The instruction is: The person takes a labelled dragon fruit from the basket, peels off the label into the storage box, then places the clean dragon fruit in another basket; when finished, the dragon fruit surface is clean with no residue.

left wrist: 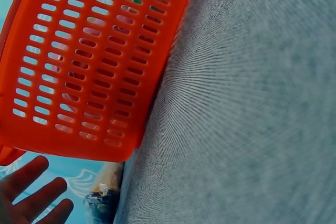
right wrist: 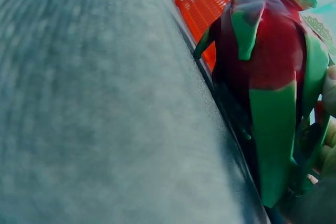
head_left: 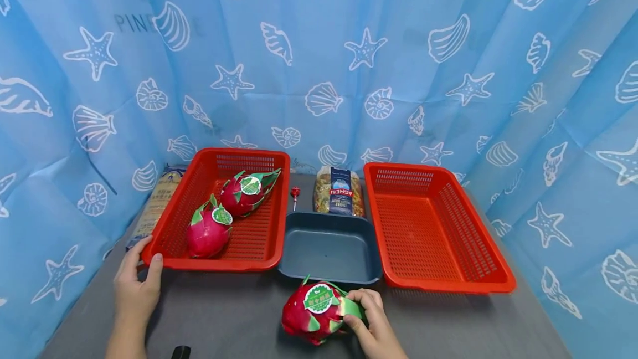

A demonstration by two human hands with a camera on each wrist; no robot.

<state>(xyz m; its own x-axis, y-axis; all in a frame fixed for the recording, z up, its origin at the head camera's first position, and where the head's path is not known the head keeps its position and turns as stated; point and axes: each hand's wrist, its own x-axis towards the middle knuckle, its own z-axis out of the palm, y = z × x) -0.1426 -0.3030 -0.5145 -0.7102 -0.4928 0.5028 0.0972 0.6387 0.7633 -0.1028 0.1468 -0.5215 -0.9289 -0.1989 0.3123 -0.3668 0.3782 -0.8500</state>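
In the head view, my right hand (head_left: 372,320) pinches the green leafy end of a dragon fruit (head_left: 299,314) in front of the dark tray (head_left: 329,245). The fruit is red with green scales and wears a round green-and-white label. The right wrist view shows this dragon fruit (right wrist: 278,56) close up, with fingertips at its right edge. My left hand (head_left: 134,295) is at the front left corner of the left red basket (head_left: 224,264), thumb by the front rim. Its fingers (left wrist: 44,195) look straight and spread in the left wrist view. Two more dragon fruits (head_left: 206,237) lie inside that basket.
A second red basket (head_left: 418,237) stands on the right. Behind the tray lie a pasta bag (head_left: 339,190) and a red lollipop (head_left: 296,193). Another bag (head_left: 157,198) lies left of the left basket. A black object (head_left: 181,352) shows at the front edge.
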